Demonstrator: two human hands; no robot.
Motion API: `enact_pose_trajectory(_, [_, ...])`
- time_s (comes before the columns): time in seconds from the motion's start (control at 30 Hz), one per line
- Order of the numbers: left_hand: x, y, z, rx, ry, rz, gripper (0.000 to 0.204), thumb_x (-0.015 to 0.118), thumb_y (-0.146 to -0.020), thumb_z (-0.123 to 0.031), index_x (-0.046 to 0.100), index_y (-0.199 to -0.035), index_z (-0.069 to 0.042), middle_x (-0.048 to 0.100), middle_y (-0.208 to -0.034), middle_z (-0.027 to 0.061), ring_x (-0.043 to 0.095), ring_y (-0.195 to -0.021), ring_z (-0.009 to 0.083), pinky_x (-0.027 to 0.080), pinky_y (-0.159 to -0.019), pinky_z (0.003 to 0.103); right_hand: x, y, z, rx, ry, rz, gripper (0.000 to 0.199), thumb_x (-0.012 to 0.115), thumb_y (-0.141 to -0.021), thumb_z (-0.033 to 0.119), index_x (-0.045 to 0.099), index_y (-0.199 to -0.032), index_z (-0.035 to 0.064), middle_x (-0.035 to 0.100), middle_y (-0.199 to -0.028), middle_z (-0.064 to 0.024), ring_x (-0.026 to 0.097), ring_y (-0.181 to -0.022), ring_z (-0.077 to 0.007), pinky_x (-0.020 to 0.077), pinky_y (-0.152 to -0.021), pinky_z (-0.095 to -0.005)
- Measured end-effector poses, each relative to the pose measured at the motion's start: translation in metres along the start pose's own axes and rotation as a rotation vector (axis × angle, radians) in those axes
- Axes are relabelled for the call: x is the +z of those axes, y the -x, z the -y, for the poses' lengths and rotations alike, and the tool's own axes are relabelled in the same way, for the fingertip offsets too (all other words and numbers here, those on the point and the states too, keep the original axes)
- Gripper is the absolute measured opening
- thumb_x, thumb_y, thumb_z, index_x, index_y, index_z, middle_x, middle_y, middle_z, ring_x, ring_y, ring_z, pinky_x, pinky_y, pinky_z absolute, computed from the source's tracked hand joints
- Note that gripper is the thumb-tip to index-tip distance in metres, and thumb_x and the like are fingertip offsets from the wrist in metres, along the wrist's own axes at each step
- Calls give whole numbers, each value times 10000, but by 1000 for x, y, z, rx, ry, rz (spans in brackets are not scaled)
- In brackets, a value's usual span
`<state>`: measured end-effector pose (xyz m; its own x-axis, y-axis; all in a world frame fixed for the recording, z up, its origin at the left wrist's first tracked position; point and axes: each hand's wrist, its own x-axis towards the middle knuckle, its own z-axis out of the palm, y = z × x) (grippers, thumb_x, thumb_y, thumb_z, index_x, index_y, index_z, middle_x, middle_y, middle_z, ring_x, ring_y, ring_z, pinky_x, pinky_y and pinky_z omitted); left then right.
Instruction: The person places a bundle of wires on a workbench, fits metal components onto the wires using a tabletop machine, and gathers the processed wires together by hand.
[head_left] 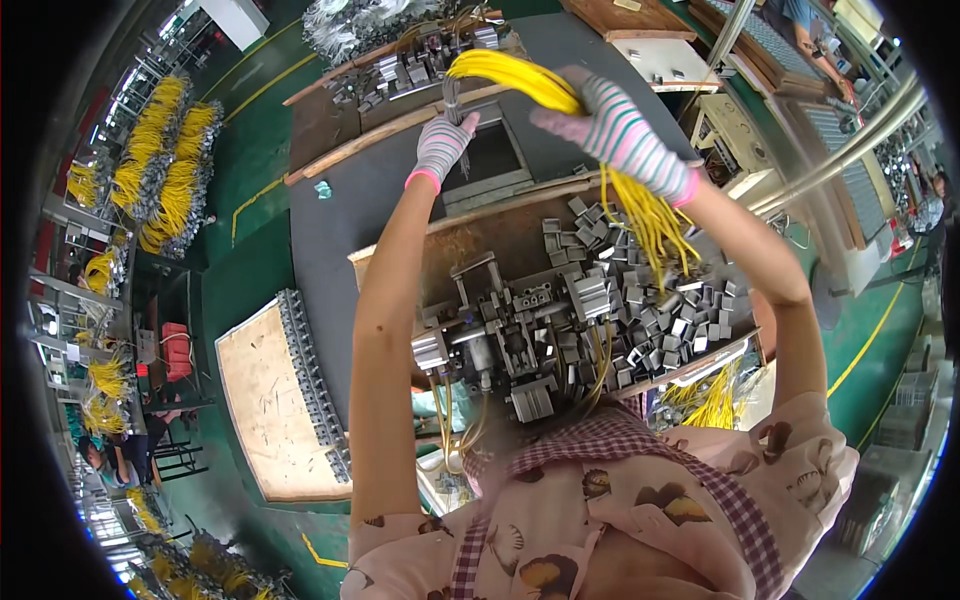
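Note:
My left hand (443, 148), in a striped knit glove with a pink cuff, is closed around the grey end (452, 98) of a cable bundle, above a rectangular opening in the dark bench. From there the yellow cables (515, 76) arch over to my right hand (628, 135), gloved alike, which grips the bundle partway along. Loose yellow ends (650, 225) hang below the right hand over a heap of small grey metal pieces (665, 320). Nearer my body sits a metal clamping fixture (510, 315), below both hands.
A wooden tray edge (400, 245) surrounds the fixture and heap. On the left lies a pale board (275, 405) edged with metal parts. Racks of yellow cables (150, 165) stand far left. Across the bench is another fixture (430, 60); a person's arm (825, 60) shows far right.

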<state>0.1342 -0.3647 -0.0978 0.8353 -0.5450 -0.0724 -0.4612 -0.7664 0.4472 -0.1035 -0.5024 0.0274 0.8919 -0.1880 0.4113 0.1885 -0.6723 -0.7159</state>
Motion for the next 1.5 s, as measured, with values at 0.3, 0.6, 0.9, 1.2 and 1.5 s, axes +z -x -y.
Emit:
enact_pose_trajectory(0.3, [92,19,27,-105,1083,151,482,671,-855,-325,567,-1217,-24,661,-1112,117,616,-1027,251,474,-954,373,49,15,-158,111,-44,213,555,652,-858,447,551,-1194,17,662,-1028,-205,645,-949,-339,501,-834,-407])
enact_pose_trajectory(0.6, [85,127,-85,-81,1528,402,477,514,-936,-499,559,-1176,-90,609,-1148,48,592,-1042,187,476,-925,360,5,130,-179,260,474,267,616,668,-833,441,495,-1248,19,628,-1099,-243,595,-1030,-409,477,-854,-445])
enact_pose_trajectory(0.9, [133,158,-108,178,570,485,454,647,-857,-426,669,-962,15,667,-774,112,611,-689,176,489,-708,333,-35,188,-160,396,778,-230,631,779,-702,293,527,-1263,149,546,-1226,-141,491,-1125,-352,385,-948,-469])
enact_pose_trajectory(1.2, [180,139,-97,324,944,446,227,643,-891,-230,670,-983,-25,687,-853,53,583,-694,123,474,-673,281,-6,184,-133,243,654,344,552,769,-709,231,582,-1228,208,592,-1205,-124,563,-1113,-308,456,-940,-383])
enact_pose_trajectory(1.5, [104,168,-113,344,1142,-158,292,601,-939,-296,688,-978,-19,601,-701,-19,503,-581,78,423,-511,229,-25,162,-84,407,-445,165,245,608,-873,79,640,-1115,52,677,-1000,-14,620,-885,-88,513,-726,-281])
